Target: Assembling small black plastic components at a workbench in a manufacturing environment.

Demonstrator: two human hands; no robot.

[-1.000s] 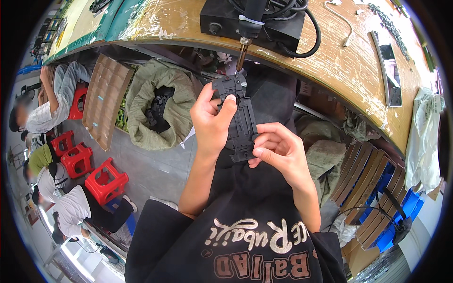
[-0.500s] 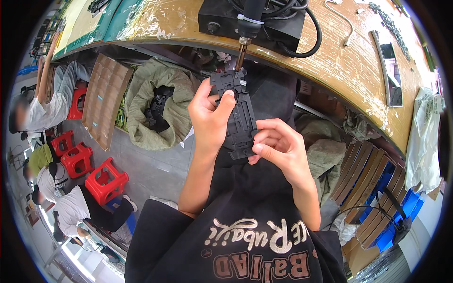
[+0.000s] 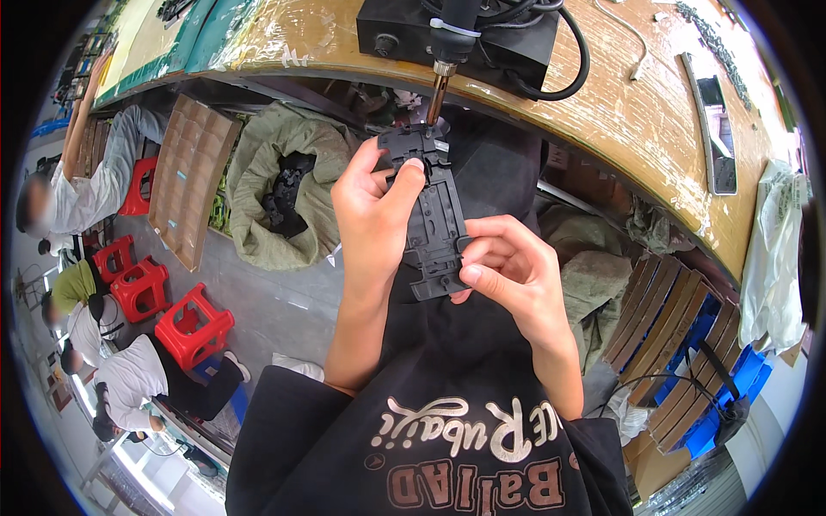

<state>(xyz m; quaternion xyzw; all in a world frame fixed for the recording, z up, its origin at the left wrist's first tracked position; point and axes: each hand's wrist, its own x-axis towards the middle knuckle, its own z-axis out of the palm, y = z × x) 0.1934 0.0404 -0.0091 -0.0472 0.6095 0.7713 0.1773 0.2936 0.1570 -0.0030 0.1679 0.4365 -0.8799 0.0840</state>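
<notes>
A long black plastic part with ribs and small holes is held upright between both hands, just below the wooden bench edge. My left hand grips its upper left side, thumb pressed near the top. My right hand pinches its lower right end. The part's top end sits right under the metal tip of a tool that hangs from a black box on the bench.
An open green sack of black parts and a brown divided tray stand on the floor at left. Red stools and several seated people are further left. Brown trays and blue crates are at right.
The part and both hands have risen slightly toward the tool tip; the grip is unchanged.
</notes>
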